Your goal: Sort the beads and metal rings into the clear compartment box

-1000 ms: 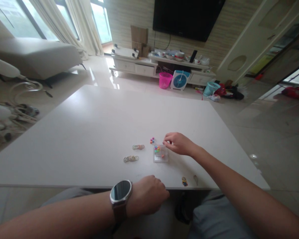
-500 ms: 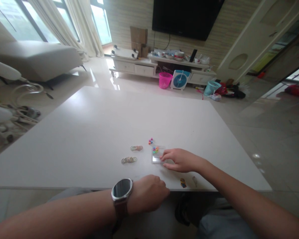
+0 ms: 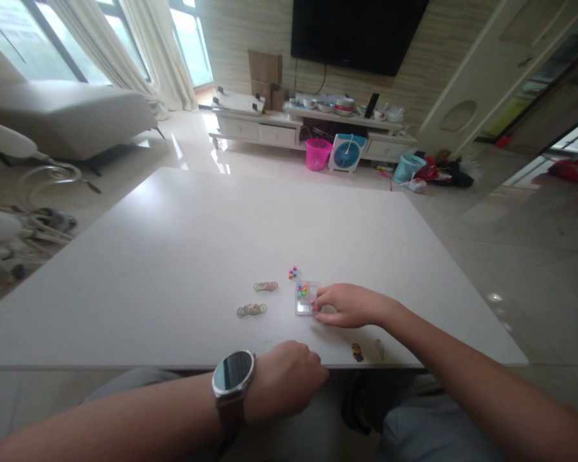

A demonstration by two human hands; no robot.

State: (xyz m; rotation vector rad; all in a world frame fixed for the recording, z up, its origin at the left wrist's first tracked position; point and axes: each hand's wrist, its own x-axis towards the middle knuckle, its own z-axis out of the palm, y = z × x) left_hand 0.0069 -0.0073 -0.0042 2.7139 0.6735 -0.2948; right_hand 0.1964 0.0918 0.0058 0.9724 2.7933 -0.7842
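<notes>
My right hand [image 3: 349, 305] is at the right side of a small clear box [image 3: 302, 308] with compartments, its bent fingertips over the box and its thumb apart from them. Several bright small pieces [image 3: 302, 290] lie in the box's far left compartment, and pinkish ones [image 3: 313, 305] show beside my fingertips. My left hand [image 3: 289, 377], below a wristwatch [image 3: 234, 374], is curled closed at the table's near edge. Whatever is inside its fingers, if anything, stays hidden. Just beyond the box sits a small colourful cluster [image 3: 293, 273].
Two rows of thin rings, one farther [image 3: 266, 286] and one nearer [image 3: 251, 310], lie left of the box on the white table [image 3: 197, 237]. A yellow-and-blue figure [image 3: 357, 351] and a small pale item [image 3: 379, 348] lie near the front edge, by my right forearm.
My right fingertips have drawn back slightly to the right, uncovering more pinkish pieces in the box. The left hand stays closed in nearly the same place. The view has shifted a little.
</notes>
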